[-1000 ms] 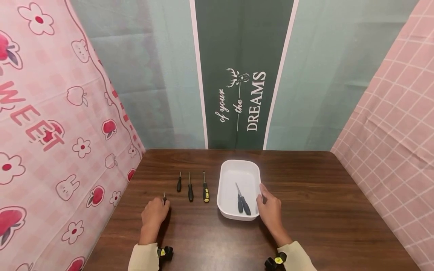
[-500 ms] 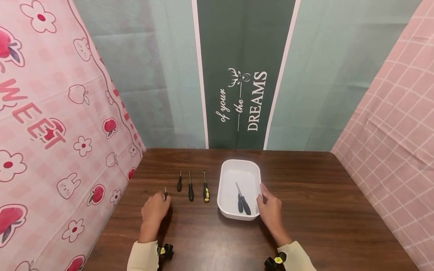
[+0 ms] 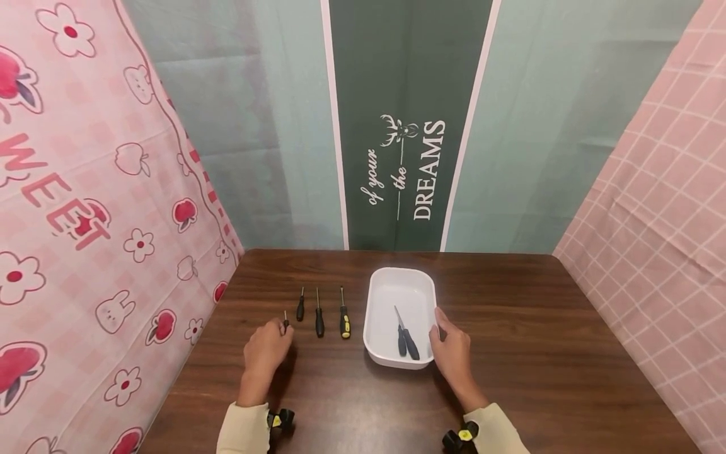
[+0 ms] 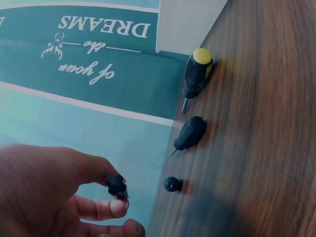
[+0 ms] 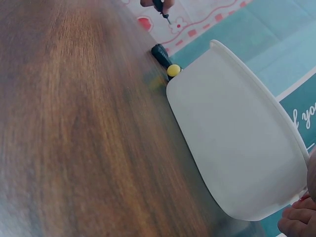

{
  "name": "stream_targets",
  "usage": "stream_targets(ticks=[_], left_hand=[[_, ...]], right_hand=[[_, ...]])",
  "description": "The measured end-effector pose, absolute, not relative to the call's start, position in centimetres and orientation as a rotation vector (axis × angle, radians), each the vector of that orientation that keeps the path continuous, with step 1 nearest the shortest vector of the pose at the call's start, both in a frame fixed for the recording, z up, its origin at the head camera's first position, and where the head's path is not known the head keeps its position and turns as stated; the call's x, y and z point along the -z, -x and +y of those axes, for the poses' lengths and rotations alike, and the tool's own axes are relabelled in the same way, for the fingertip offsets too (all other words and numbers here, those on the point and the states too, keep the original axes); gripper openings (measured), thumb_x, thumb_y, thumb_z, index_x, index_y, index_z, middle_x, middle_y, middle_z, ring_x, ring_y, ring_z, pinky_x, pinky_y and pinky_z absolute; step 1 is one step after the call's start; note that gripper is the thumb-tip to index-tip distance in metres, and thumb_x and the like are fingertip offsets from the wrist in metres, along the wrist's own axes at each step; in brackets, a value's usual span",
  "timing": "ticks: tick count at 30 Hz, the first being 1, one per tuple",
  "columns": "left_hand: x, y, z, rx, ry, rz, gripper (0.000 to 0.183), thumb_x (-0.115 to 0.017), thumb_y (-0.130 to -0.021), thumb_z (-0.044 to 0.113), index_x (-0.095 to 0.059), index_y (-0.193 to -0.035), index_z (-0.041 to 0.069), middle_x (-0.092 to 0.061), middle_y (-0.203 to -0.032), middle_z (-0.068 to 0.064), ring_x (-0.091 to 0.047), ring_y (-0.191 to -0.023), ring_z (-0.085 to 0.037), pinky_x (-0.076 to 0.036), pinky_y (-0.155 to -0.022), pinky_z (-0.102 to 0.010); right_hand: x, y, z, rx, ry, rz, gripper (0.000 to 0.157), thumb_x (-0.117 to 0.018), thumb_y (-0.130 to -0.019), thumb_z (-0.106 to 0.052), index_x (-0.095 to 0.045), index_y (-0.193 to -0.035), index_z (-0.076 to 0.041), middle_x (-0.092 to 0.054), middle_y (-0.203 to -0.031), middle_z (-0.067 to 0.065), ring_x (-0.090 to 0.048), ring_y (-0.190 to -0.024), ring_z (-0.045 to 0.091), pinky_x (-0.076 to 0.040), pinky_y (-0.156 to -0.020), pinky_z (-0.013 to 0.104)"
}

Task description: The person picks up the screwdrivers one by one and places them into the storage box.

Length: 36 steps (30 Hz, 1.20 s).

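Note:
My left hand [image 3: 268, 347] pinches a small screwdriver [image 3: 286, 323] between thumb and fingers, its thin shaft pointing away from me. In the left wrist view the dark end of that screwdriver's handle [image 4: 116, 184] shows above the table. A white plastic tray [image 3: 411, 293] stands in the middle, and my right hand [image 3: 452, 345] grips its right side near the front. Inside the tray lie two dark-handled screwdrivers [image 3: 411, 345], one partly overlapping the other. Much of the right hand is out of frame in the right wrist view.
Left of the tray, a row on the wooden table [image 3: 510, 315] holds a short black screwdriver [image 3: 300, 309], a longer black screwdriver [image 3: 319, 323] and a black-and-yellow screwdriver [image 3: 345, 325]. Printed cloths hang at the left, back and right of the table.
My left hand has moved a little to the right with the small screwdriver, closer to the row. My right hand, the tray and the other screwdrivers stay where they were.

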<state>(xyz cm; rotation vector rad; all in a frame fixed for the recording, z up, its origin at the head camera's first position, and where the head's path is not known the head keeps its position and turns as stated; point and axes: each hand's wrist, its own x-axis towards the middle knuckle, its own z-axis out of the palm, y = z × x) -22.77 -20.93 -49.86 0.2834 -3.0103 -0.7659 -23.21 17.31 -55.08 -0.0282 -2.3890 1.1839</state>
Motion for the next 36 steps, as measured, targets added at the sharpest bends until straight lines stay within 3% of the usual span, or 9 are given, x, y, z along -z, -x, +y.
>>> stream_targets(ticks=[36], left_hand=[[50.2, 23.5, -18.9, 0.855, -0.22, -2.89, 0.023, -0.058, -0.097, 0.031, -0.057, -0.082, 0.014, -0.055, -0.066, -0.002, -0.052, -0.059, -0.021, -0.037, -0.052, -0.037]], right_hand=[[55.0, 23.3, 17.3, -1.171, 0.011, -2.359, 0.04, -0.065, -0.089, 0.007, -0.063, -0.128, 0.009, -0.064, -0.129, 0.021, -0.061, -0.121, 0.035, -0.044, -0.099, 0.046]])
